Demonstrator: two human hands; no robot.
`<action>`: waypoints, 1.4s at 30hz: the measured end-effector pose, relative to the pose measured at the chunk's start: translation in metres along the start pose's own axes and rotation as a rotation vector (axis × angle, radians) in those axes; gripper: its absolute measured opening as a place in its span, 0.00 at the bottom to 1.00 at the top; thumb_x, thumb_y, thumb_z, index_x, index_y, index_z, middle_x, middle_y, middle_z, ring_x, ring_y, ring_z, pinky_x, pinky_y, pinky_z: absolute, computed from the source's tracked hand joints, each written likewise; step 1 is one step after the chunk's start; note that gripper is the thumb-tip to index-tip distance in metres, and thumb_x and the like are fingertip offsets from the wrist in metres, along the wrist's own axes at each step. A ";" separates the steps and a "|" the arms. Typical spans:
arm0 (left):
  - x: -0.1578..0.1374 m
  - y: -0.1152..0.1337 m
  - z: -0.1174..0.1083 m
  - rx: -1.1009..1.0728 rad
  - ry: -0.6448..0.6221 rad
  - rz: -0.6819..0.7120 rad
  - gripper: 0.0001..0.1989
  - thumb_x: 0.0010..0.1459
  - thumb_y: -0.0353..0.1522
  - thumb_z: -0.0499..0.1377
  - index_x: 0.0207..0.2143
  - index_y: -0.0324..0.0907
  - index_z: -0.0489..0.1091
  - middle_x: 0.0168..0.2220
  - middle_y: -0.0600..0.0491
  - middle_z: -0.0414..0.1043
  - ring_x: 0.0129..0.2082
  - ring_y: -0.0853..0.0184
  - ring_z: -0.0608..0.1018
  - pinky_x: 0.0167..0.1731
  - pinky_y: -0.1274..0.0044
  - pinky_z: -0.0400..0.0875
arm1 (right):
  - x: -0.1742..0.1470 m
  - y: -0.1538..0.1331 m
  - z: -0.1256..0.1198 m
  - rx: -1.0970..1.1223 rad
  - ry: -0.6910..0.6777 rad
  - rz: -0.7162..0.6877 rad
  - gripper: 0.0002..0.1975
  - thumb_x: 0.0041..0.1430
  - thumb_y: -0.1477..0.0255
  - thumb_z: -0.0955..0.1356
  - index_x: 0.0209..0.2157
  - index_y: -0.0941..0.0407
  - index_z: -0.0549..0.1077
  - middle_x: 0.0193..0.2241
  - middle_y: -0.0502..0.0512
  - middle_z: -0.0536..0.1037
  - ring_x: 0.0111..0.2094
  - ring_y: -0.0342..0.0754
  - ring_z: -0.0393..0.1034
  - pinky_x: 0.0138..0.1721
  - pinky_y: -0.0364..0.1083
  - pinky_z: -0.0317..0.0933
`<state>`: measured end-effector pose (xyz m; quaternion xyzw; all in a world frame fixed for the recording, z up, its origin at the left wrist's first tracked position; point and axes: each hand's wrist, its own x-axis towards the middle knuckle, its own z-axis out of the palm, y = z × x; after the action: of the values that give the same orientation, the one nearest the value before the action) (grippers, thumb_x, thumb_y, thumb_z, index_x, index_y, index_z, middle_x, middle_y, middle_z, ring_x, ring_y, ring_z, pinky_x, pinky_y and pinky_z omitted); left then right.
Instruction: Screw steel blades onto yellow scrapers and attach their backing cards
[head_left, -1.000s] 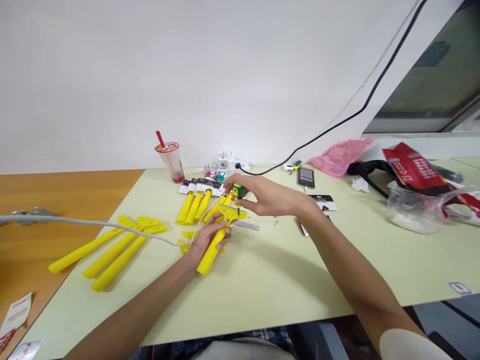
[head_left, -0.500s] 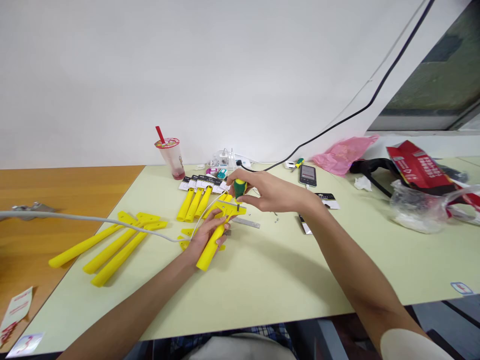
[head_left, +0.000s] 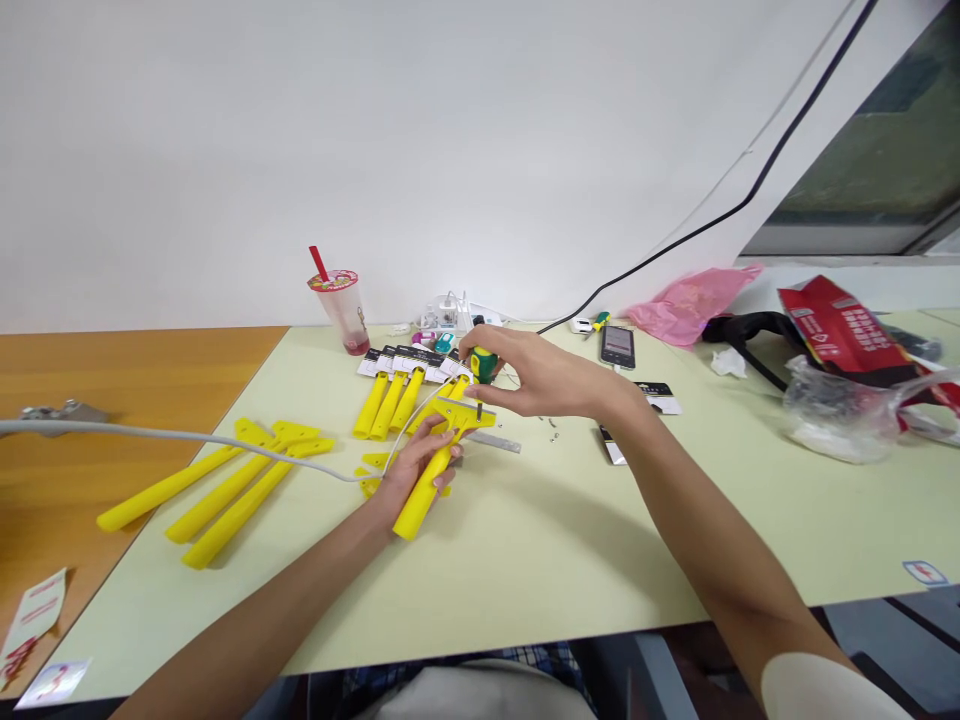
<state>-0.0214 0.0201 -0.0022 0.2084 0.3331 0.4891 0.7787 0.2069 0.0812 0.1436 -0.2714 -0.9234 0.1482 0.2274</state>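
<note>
Leftmost, well out from the left hand (head_left: 411, 470), a metal clip-like object (head_left: 66, 412) on a wooden tabletop (head_left: 150, 375); nearer the body, a printed paper packet (head_left: 34, 618). Grey cable (head_left: 187, 436) runs from that side to the left wrist. Left of this hand, three yellow scraper handles (head_left: 238, 508) lie fanned, flared heads away from the body. Beyond the hand, slightly left, a plastic cup (head_left: 345, 318) with red straw, a little pink liquid at the bottom. Directly beyond the hand, a row of yellow scrapers (head_left: 387, 405) with black-and-white cards at their far ends.

Left hand: fingers curled round the grip of a yellow scraper (head_left: 418, 505), butt end toward the body, wide head up and to the right, under the right hand (head_left: 529, 373). More yellow pieces partly hidden behind the left hand.

Right hand: thumb and fingertips pinching a green-and-yellow screwdriver (head_left: 484, 366), upright, shaft down at the scraper's head; tip contact too small to tell. Just below this hand, a flat metal strip (head_left: 496, 442) and a few small screws (head_left: 553, 432).

Beyond the right hand, to its right, a phone (head_left: 618, 346); farther right, a pink plastic bag (head_left: 694, 305), crumpled tissue (head_left: 727, 363), red package (head_left: 844, 330), and clear plastic bag (head_left: 829, 415).
</note>
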 end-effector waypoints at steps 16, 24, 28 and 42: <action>-0.001 0.001 0.005 -0.024 -0.005 0.001 0.27 0.53 0.27 0.76 0.49 0.46 0.66 0.48 0.48 0.78 0.29 0.74 0.78 0.14 0.90 0.60 | 0.001 -0.001 -0.001 0.000 -0.007 -0.058 0.13 0.71 0.70 0.69 0.56 0.52 0.73 0.55 0.60 0.81 0.51 0.57 0.76 0.53 0.56 0.68; -0.002 0.002 0.008 -0.039 0.014 0.009 0.27 0.53 0.25 0.74 0.50 0.46 0.66 0.45 0.50 0.77 0.29 0.73 0.79 0.14 0.89 0.60 | -0.001 -0.004 -0.003 0.032 -0.045 -0.049 0.16 0.71 0.73 0.68 0.58 0.51 0.73 0.58 0.59 0.80 0.54 0.57 0.76 0.52 0.54 0.68; -0.005 0.004 0.014 -0.050 0.006 -0.001 0.27 0.52 0.24 0.74 0.51 0.45 0.67 0.47 0.48 0.77 0.28 0.74 0.78 0.13 0.88 0.60 | 0.000 -0.003 -0.005 0.008 -0.023 -0.023 0.09 0.73 0.67 0.70 0.52 0.52 0.75 0.51 0.57 0.83 0.48 0.55 0.76 0.47 0.52 0.66; -0.003 0.003 0.007 -0.071 0.028 0.001 0.26 0.53 0.24 0.74 0.48 0.46 0.65 0.44 0.50 0.77 0.28 0.74 0.79 0.13 0.88 0.60 | -0.002 -0.007 -0.011 0.054 -0.102 0.036 0.14 0.71 0.73 0.69 0.55 0.50 0.75 0.53 0.56 0.83 0.49 0.54 0.77 0.45 0.49 0.65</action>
<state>-0.0187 0.0188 0.0055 0.1740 0.3263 0.5040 0.7805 0.2115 0.0763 0.1552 -0.2738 -0.9245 0.1907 0.1844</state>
